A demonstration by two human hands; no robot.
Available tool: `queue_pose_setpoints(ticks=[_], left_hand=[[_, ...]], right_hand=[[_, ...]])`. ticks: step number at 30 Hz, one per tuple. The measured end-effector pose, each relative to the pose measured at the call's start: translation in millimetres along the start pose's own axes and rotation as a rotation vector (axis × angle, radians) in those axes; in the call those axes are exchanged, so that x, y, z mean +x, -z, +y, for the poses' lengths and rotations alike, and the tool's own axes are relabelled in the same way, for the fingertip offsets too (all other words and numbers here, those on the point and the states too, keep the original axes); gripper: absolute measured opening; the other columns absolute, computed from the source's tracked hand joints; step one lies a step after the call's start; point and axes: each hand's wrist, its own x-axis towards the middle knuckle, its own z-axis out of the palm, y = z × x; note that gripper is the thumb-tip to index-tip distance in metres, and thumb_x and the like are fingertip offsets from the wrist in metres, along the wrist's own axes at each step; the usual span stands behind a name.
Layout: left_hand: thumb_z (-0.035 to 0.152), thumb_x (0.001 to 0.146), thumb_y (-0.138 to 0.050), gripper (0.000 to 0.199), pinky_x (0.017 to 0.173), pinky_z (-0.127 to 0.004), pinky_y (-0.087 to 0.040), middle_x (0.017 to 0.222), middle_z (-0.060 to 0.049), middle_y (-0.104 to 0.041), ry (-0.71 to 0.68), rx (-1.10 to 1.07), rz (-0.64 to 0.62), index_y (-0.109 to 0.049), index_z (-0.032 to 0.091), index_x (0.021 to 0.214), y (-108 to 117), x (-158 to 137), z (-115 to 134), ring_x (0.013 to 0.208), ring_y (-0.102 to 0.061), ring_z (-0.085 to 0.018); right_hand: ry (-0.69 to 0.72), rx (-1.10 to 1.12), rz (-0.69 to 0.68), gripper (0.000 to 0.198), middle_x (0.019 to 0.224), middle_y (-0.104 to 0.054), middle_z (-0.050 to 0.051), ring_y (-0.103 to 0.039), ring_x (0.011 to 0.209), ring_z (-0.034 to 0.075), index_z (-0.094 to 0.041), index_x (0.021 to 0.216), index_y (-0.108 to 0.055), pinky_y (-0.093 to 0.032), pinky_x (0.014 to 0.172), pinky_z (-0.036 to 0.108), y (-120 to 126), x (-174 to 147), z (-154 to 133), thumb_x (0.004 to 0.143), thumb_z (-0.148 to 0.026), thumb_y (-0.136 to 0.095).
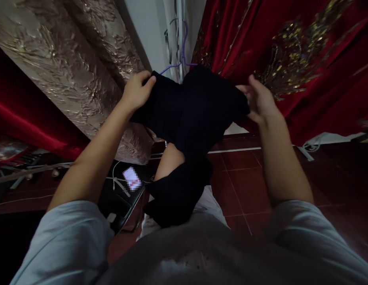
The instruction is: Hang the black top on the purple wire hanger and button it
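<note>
A dark short-sleeved top (196, 111) hangs in front of me on a thin purple hanger (183, 55), its lower part bunched and falling towards my lap. My left hand (139, 90) is closed on the top's left shoulder edge, thumb in front and fingers mostly hidden. At the opposite sleeve, my right hand (259, 99) touches the cloth's edge with its fingers apart and thumb raised; some fingertips are out of sight behind the fabric. The hanger's hook is up against a white upright pole (180, 35).
Pale textured fabric (83, 79) hangs to the left, and red cloth with gold sequins (291, 51) to the right. A black surface at lower left bears a lit phone (132, 178) and a white cable (114, 178). The floor has dark red tiles (246, 190).
</note>
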Motion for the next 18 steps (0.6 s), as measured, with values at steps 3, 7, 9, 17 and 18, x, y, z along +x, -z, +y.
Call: queue_pose_setpoints(ticks=[3, 7, 9, 17, 18], left_hand=[[0.034, 0.102, -0.066, 0.039, 0.091, -0.038, -0.041, 0.074, -0.002, -0.052, -0.066, -0.014, 0.044, -0.049, 0.023, 0.070, -20, 17, 13, 0.081, -0.052, -0.021], [0.030, 0.104, -0.065, 0.007, 0.107, -0.040, -0.037, 0.109, -0.005, -0.061, -0.124, -0.017, 0.187, -0.064, 0.025, 0.107, -28, 37, 22, 0.111, -0.053, -0.022], [0.030, 0.103, -0.069, 0.023, 0.113, -0.038, -0.034, 0.125, -0.006, -0.058, -0.194, -0.006, 0.289, -0.061, 0.023, 0.124, -20, 36, 28, 0.119, -0.048, -0.018], [0.057, 0.113, -0.019, 0.066, 0.095, -0.041, -0.052, 0.094, -0.008, -0.063, 0.210, -0.756, -0.248, -0.066, 0.011, 0.111, 28, -30, 90, 0.090, -0.068, -0.018], [0.053, 0.113, -0.030, 0.057, 0.091, -0.039, -0.054, 0.089, -0.009, -0.063, 0.182, -0.710, -0.242, -0.068, 0.009, 0.108, 33, -40, 92, 0.086, -0.069, -0.018]], right_hand=[[-0.176, 0.189, -0.100, 0.049, 0.070, -0.069, 0.007, -0.069, 0.076, 0.019, -0.023, 0.075, -0.066, -0.052, 0.067, 0.037, 6, 10, -13, 0.095, -0.067, -0.060], [-0.082, 0.264, 0.087, 0.051, 0.063, -0.057, 0.004, -0.062, 0.076, 0.022, -0.029, 0.066, -0.048, -0.053, 0.069, 0.039, 9, 18, -37, 0.089, -0.071, -0.065], [-0.036, 0.278, 0.213, 0.055, 0.061, -0.050, 0.003, -0.056, 0.069, 0.021, -0.030, 0.062, -0.039, -0.051, 0.068, 0.039, 11, 17, -50, 0.086, -0.071, -0.067], [0.160, 0.121, -0.403, 0.026, 0.083, -0.060, 0.001, -0.062, 0.085, 0.022, -0.026, 0.090, -0.068, -0.055, 0.086, 0.039, -21, -63, -131, 0.089, -0.051, -0.072], [0.159, 0.130, -0.598, 0.026, 0.085, -0.063, 0.001, -0.064, 0.089, 0.023, -0.025, 0.092, -0.070, -0.056, 0.089, 0.040, -27, -70, -137, 0.085, -0.050, -0.077]])
